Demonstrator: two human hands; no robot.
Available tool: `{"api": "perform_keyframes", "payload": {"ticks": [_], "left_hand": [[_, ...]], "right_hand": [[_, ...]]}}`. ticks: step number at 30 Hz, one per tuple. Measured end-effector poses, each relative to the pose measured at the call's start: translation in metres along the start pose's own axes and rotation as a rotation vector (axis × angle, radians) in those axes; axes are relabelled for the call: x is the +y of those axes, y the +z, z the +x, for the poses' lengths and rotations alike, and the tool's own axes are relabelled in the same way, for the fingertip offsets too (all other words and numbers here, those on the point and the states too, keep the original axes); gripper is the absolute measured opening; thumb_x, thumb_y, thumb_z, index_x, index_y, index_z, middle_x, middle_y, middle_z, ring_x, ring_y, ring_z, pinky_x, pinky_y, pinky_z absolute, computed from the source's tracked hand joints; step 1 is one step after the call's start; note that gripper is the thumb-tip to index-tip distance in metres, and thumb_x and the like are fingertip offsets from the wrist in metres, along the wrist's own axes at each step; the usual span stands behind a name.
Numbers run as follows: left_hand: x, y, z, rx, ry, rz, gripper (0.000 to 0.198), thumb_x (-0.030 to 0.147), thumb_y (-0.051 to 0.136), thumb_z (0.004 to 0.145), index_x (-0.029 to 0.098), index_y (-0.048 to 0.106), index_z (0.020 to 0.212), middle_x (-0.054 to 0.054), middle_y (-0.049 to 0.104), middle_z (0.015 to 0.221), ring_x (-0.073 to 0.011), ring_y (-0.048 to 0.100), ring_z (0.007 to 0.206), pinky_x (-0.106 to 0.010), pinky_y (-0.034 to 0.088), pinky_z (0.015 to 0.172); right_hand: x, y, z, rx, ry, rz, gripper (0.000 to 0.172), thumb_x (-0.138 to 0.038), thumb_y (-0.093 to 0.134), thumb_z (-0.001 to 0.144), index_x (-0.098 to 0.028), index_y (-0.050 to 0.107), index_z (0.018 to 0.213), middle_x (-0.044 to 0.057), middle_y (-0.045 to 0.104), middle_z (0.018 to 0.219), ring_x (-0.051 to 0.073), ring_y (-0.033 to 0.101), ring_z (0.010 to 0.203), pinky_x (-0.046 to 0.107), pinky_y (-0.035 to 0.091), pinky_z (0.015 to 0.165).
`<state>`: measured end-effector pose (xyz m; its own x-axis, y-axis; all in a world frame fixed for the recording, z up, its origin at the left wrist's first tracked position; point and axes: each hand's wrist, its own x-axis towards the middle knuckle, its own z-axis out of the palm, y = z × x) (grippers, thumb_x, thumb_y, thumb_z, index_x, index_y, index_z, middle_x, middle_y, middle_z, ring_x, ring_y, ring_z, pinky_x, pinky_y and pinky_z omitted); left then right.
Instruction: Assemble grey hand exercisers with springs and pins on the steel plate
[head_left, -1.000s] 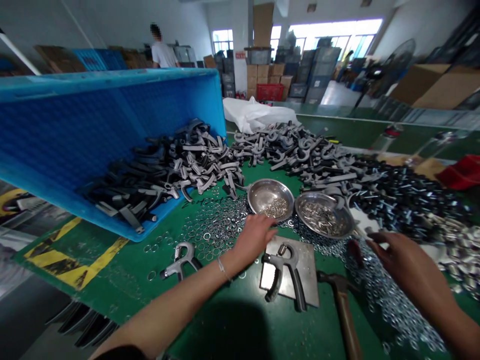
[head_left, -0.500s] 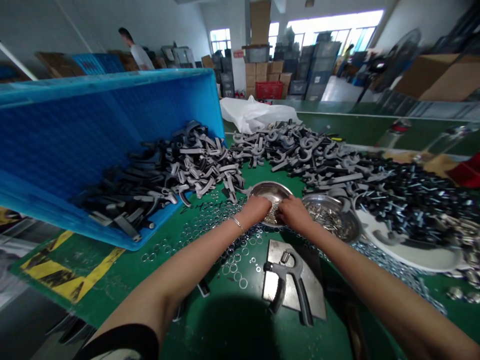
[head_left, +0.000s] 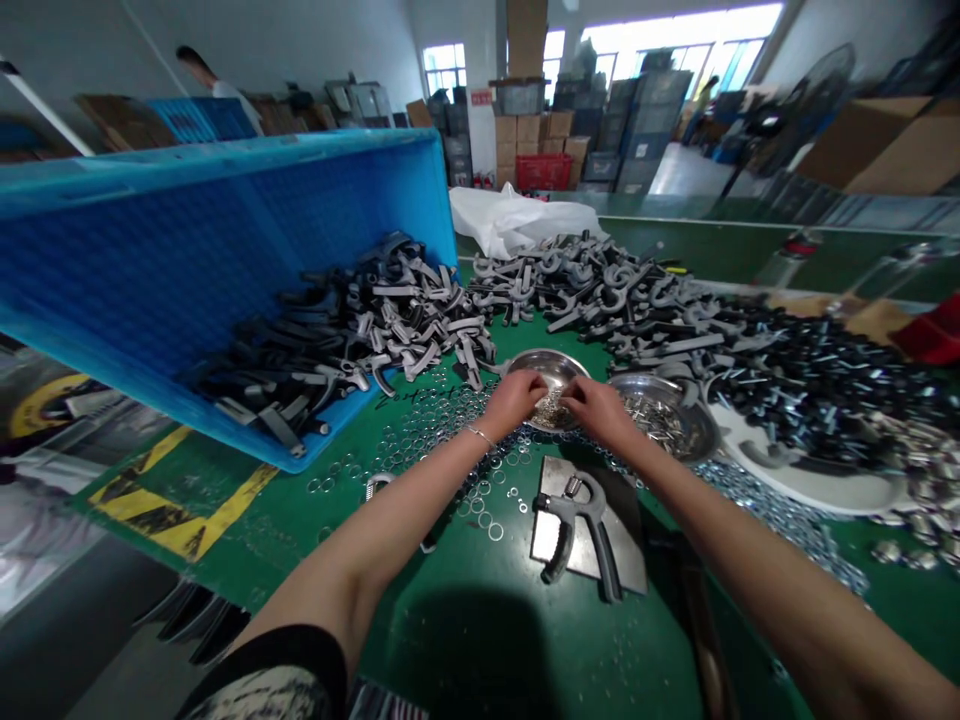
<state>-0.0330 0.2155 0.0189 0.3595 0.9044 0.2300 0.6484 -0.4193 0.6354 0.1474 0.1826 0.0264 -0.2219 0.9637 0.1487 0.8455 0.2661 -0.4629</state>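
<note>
My left hand (head_left: 513,397) and my right hand (head_left: 598,407) meet over a small steel bowl (head_left: 541,366) that holds tiny metal parts. Both hands have their fingers curled and pinched down into the bowl, and what they pinch is too small to name. A second steel bowl (head_left: 671,425) with small metal pieces sits just to the right. Nearer to me, an assembled grey hand gripper (head_left: 579,520) lies on a flat metal plate (head_left: 630,560). Loose metal rings (head_left: 480,500) are scattered on the green table beneath my left wrist.
A tilted blue crate (head_left: 187,250) spills grey plastic handles (head_left: 375,330) at the left. Another heap of grey parts (head_left: 600,290) and black bolts (head_left: 825,390) lies behind the bowls. A white bag (head_left: 517,220) lies at the back. A person (head_left: 206,75) stands far left.
A second ago my right hand was out at the right and my left hand short of the bowl. Both then moved into the left bowl and stay there, fingers working.
</note>
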Motion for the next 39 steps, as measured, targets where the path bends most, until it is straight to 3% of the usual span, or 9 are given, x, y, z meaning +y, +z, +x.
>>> {"api": "perform_keyframes", "payload": {"ticks": [7,9,13,17,22,28,32,36,39], "left_hand": [[0.004,-0.010,-0.103,-0.043,-0.175,-0.456,0.016,0.030,0.062,0.089,0.016,0.068,0.093,-0.004,0.072,0.088,-0.0157,0.067,0.078,-0.029,0.053,0.075],[0.004,-0.011,-0.128,-0.041,-0.186,-0.438,0.016,0.032,0.065,0.086,0.018,0.070,0.089,-0.003,0.072,0.087,-0.0166,0.066,0.080,-0.029,0.051,0.076],[0.010,-0.021,-0.153,-0.032,-0.286,-0.473,0.020,0.036,0.066,0.083,0.018,0.069,0.089,-0.003,0.072,0.087,-0.0168,0.065,0.079,-0.029,0.051,0.074],[0.014,-0.032,-0.166,-0.065,-0.340,-0.548,0.025,0.041,0.064,0.084,0.018,0.068,0.094,-0.004,0.072,0.087,-0.0169,0.066,0.077,-0.030,0.052,0.074],[0.015,-0.034,-0.175,0.001,-0.244,-0.339,0.020,0.037,0.062,0.086,0.019,0.071,0.088,-0.003,0.069,0.085,-0.0167,0.062,0.079,-0.027,0.048,0.072],[0.025,-0.030,-0.172,-0.059,-0.316,-0.465,0.018,0.035,0.064,0.085,0.018,0.068,0.089,-0.001,0.069,0.079,-0.0152,0.062,0.072,-0.025,0.046,0.067],[0.037,-0.014,-0.167,-0.118,-0.270,-0.508,0.016,0.032,0.061,0.090,0.017,0.066,0.091,-0.002,0.070,0.081,-0.0157,0.065,0.074,-0.026,0.048,0.070],[0.052,0.016,-0.153,-0.083,0.012,-0.206,0.012,0.029,0.061,0.093,0.019,0.067,0.090,-0.003,0.069,0.095,-0.0190,0.061,0.095,-0.033,0.044,0.090],[0.057,0.037,-0.145,-0.082,0.105,0.031,0.013,0.030,0.061,0.094,0.019,0.066,0.089,-0.003,0.067,0.096,-0.0212,0.057,0.100,-0.037,0.038,0.096]], "right_hand": [[0.001,-0.008,-0.137,0.005,0.086,0.284,0.023,-0.039,0.053,0.094,-0.021,0.061,0.083,0.002,0.071,0.077,0.018,0.066,0.070,0.029,0.051,0.064],[0.003,0.000,-0.156,0.043,0.066,0.295,0.021,-0.038,0.056,0.094,-0.022,0.062,0.082,0.003,0.070,0.081,0.020,0.065,0.074,0.032,0.051,0.068],[0.002,0.016,-0.160,0.097,-0.223,0.052,0.019,-0.030,0.050,0.098,-0.021,0.064,0.089,0.008,0.068,0.090,0.023,0.062,0.088,0.038,0.051,0.080],[0.003,0.023,-0.157,0.078,-0.345,-0.122,0.020,-0.026,0.046,0.101,-0.019,0.063,0.092,0.010,0.066,0.093,0.024,0.061,0.091,0.038,0.052,0.079],[0.000,0.022,-0.154,0.021,-0.393,-0.266,0.017,-0.016,0.048,0.098,-0.017,0.064,0.092,0.010,0.064,0.091,0.024,0.058,0.086,0.036,0.052,0.075],[-0.009,0.019,-0.157,-0.038,-0.455,-0.397,0.024,-0.001,0.047,0.090,-0.013,0.067,0.096,0.014,0.066,0.092,0.028,0.059,0.089,0.039,0.055,0.076],[-0.004,0.023,-0.176,-0.031,-0.520,-0.436,0.041,0.001,0.045,0.087,-0.008,0.062,0.124,0.020,0.066,0.119,0.031,0.060,0.101,0.044,0.056,0.087],[0.005,0.022,-0.189,-0.033,-0.523,-0.428,0.056,0.000,0.045,0.085,-0.009,0.050,0.141,0.021,0.060,0.134,0.032,0.059,0.109,0.046,0.055,0.094],[0.007,0.019,-0.190,-0.041,-0.427,-0.351,0.057,-0.003,0.043,0.088,-0.014,0.046,0.144,0.018,0.061,0.131,0.029,0.058,0.113,0.045,0.055,0.096]]}}
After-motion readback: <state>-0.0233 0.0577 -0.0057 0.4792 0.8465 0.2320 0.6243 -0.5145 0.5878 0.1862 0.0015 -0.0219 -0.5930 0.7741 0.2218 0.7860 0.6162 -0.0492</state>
